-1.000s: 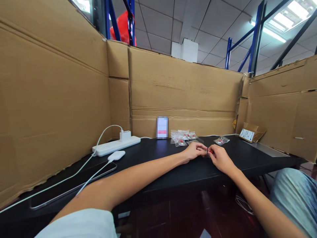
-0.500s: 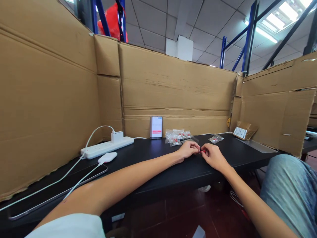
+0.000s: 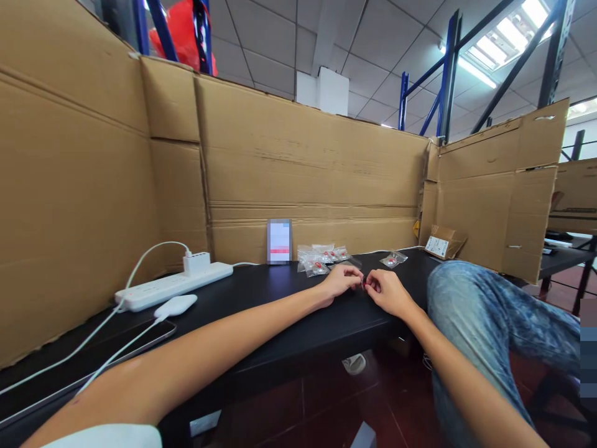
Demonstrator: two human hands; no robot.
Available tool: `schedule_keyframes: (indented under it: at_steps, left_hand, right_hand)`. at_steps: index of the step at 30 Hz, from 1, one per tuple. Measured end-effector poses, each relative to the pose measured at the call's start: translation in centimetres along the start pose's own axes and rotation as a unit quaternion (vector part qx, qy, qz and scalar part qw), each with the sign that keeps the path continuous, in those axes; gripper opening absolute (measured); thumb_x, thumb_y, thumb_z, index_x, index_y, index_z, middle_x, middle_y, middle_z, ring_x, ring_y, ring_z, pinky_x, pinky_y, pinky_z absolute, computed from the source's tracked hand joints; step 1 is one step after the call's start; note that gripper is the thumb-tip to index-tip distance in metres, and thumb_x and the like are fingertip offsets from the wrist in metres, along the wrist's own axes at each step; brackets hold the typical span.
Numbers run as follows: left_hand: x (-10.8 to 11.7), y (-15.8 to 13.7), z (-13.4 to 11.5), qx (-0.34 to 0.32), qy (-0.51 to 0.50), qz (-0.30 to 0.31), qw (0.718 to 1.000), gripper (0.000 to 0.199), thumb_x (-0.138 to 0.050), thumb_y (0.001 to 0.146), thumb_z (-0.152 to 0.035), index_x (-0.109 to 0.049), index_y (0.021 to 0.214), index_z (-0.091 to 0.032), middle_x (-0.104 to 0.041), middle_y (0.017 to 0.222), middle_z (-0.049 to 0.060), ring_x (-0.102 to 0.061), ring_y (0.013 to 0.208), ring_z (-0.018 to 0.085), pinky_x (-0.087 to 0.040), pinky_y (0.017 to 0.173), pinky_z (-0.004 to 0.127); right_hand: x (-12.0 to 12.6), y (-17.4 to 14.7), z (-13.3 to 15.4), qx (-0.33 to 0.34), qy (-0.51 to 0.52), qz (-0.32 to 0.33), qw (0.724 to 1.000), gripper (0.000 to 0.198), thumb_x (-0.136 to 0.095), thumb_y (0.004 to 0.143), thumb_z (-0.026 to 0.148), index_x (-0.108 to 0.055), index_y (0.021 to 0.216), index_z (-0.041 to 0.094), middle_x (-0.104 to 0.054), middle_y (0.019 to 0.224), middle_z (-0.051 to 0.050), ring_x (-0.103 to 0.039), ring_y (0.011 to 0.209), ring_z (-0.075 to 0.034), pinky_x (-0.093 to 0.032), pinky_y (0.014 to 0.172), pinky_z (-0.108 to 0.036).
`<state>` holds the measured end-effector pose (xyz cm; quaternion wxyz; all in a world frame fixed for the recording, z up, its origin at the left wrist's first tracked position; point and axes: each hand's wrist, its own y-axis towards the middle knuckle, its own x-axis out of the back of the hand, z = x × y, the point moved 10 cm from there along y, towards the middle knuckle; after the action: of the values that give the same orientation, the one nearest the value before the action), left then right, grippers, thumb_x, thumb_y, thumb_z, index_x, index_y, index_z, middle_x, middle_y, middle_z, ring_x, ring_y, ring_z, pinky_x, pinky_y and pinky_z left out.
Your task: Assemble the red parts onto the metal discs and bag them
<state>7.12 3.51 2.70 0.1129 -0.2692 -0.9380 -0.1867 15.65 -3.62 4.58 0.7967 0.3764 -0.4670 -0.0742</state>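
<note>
Over the black table, my left hand (image 3: 344,279) and my right hand (image 3: 386,291) are brought close together, thumbs and fingertips pinched. Between them sits a small red and dark piece (image 3: 364,283), mostly covered by the fingers; its kind is too small to make out. Just behind my left hand lies a pile of clear plastic bags (image 3: 313,261) with small red items inside. One more clear bag (image 3: 394,259), also holding something red, rests beyond my right hand.
A phone (image 3: 279,242) stands against the cardboard wall (image 3: 308,162). On the left are a white power strip (image 3: 175,286), a white charging puck (image 3: 176,306), cables and a dark tablet (image 3: 130,345). A brown packet (image 3: 445,241) lies back right. A leg in jeans (image 3: 471,311) is beside the table.
The view has turned to the right, so the table's things appear farther left and more of the jeans leg shows. Both hands keep the same pinch around the small red piece.
</note>
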Motion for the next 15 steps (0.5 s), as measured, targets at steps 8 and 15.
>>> schedule_keyframes:
  at_steps: [8,15]
  left_hand:
    - [0.31,-0.17,-0.58,-0.006,0.008,-0.014,1.0,0.013,-0.06,0.06,-0.019,-0.067,0.067,-0.013,-0.06,0.057,-0.001,-0.049,0.054,0.009,-0.036,0.055,0.022]
    - [0.19,-0.32,-0.72,-0.003,0.017,-0.011,1.0,0.014,-0.06,0.061,-0.021,-0.068,0.069,-0.012,-0.059,0.057,0.0,-0.049,0.054,0.01,-0.034,0.055,0.022]
  right_hand:
    - [0.17,0.07,0.3,-0.003,-0.026,0.0,1.0,0.007,-0.056,0.081,0.013,-0.058,0.076,0.019,-0.059,0.073,-0.001,-0.052,0.065,-0.012,-0.036,0.061,-0.022]
    - [0.18,-0.06,-0.17,-0.003,-0.017,0.003,1.0,0.005,-0.058,0.08,0.014,-0.06,0.077,0.018,-0.06,0.074,-0.001,-0.052,0.065,-0.012,-0.036,0.061,-0.022]
